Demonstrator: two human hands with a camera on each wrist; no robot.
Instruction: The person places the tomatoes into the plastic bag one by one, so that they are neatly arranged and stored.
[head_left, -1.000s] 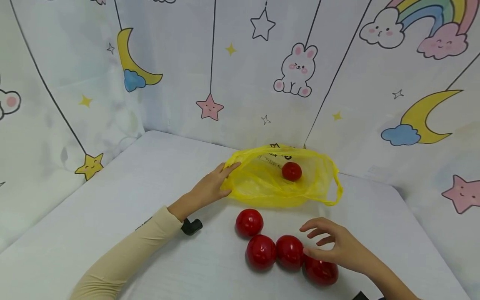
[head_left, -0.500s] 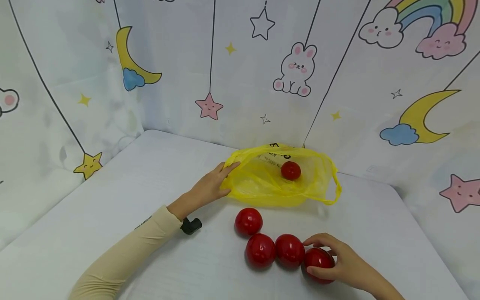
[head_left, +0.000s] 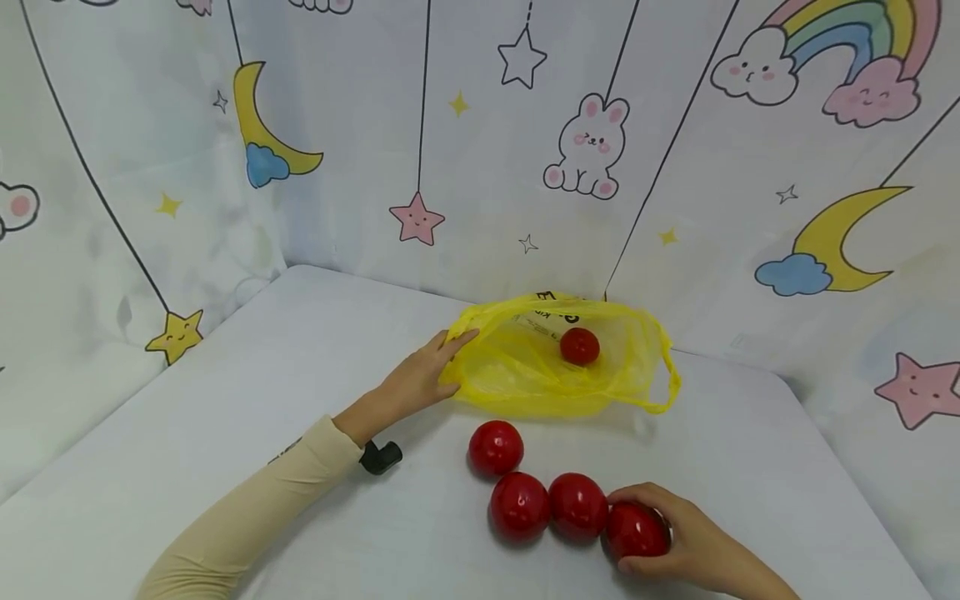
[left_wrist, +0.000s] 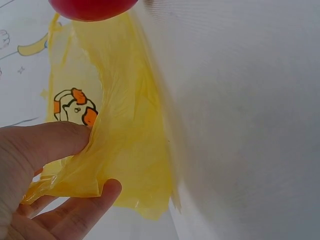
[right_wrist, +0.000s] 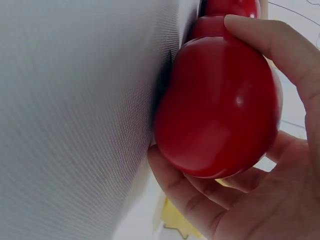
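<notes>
My left hand (head_left: pixel 414 377) holds the left side of a thin yellow plastic bag (head_left: pixel 517 404) whose mouth gapes toward me. In the left wrist view the bag's film (left_wrist: pixel 132 155) lies between thumb and fingers. One glossy red ball (head_left: pixel 580 346) is inside the bag. At the front right, my right hand (head_left: pixel 693 537) grips another glossy red ball (head_left: pixel 636 531), thumb on the near side and fingers on the far side. The right wrist view shows the fingers curved around this ball (right_wrist: pixel 220 110), which sits at the table surface.
Left of the gripped ball stand more red balls, one touching it (head_left: pixel 578 507), one beside that (head_left: pixel 519 507), and one farther back (head_left: pixel 496 448). A small black object (head_left: pixel 381 457) lies by my left wrist. A patterned cloth wall (head_left: pixel 337 217) rises behind the white table (head_left: pixel 300 333).
My right hand has come down from above the rightmost ball and closed around it. The left hand stays on the bag's edge. The view has shifted slightly.
</notes>
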